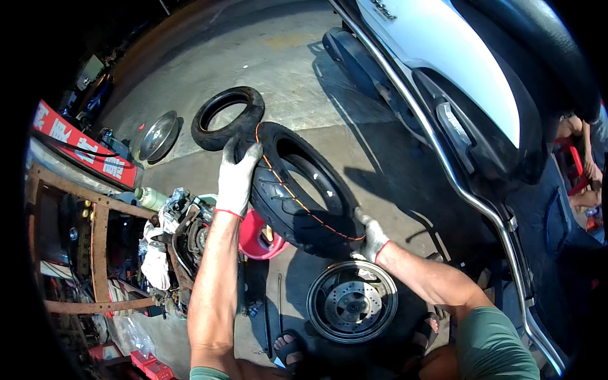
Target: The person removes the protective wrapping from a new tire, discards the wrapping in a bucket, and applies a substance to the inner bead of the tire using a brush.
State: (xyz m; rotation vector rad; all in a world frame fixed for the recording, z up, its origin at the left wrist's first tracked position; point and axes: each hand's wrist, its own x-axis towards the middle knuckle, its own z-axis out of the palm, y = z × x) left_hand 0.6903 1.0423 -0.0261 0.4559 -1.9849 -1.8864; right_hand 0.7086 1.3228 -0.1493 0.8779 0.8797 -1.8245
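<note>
A black scooter tyre (pixel 285 212), with an orange line along its tread, is held up off the ground between both my gloved hands. My left hand (pixel 237 177), in a white glove with a red cuff, grips the tyre's upper left side. At the lower right end, my right hand (pixel 372 239), gloved the same way, is closed on its edge. Part of the fingers of each hand is hidden by the tyre. Just below it, a bare wheel rim (pixel 352 301) with a brake disc lies flat on the ground by my sandalled feet.
Another tyre (pixel 212 136) and a metal bowl (pixel 159 135) lie farther off. A red basin (pixel 256 234) stands beneath the held tyre. On the left is a rusty frame rack (pixel 98 253) crowded with parts. A white and black scooter (pixel 468 82) with a chrome bar fills the right side.
</note>
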